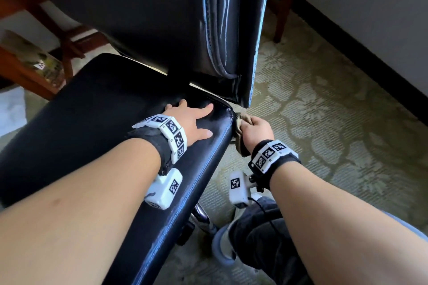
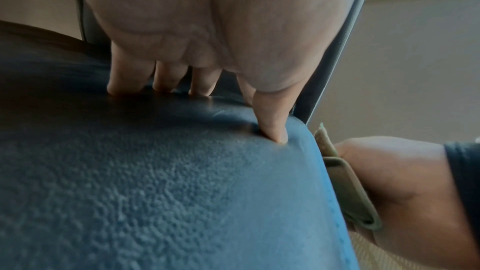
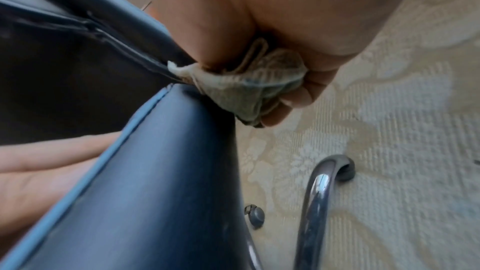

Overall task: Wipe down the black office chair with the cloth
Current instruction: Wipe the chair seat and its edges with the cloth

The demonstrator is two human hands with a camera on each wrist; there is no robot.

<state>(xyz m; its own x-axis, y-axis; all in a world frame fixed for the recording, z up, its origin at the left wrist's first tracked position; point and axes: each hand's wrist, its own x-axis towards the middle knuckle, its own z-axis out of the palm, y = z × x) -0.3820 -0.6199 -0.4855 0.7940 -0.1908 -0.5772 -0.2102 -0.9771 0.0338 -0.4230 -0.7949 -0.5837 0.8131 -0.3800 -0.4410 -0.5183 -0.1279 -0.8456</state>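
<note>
The black office chair (image 1: 97, 109) fills the left of the head view, its backrest (image 1: 143, 11) rising behind the seat. My left hand (image 1: 192, 120) lies flat on the seat's back right corner, fingers spread and pressing the leather (image 2: 182, 171). My right hand (image 1: 254, 129) grips a bunched beige cloth (image 1: 240, 122) against the seat's right side edge, just below the backrest. In the right wrist view the cloth (image 3: 249, 91) is wadded in my curled fingers and touches the seat corner (image 3: 182, 130). The left wrist view shows the cloth (image 2: 348, 188) between my right hand and the seat edge.
Patterned green carpet (image 1: 324, 122) spreads to the right, up to a wall with a dark skirting (image 1: 361, 69). Chrome chair legs (image 3: 317, 202) and a caster sit under the seat. Wooden furniture (image 1: 34, 58) stands at the left. My knee (image 1: 266, 233) is beside the chair.
</note>
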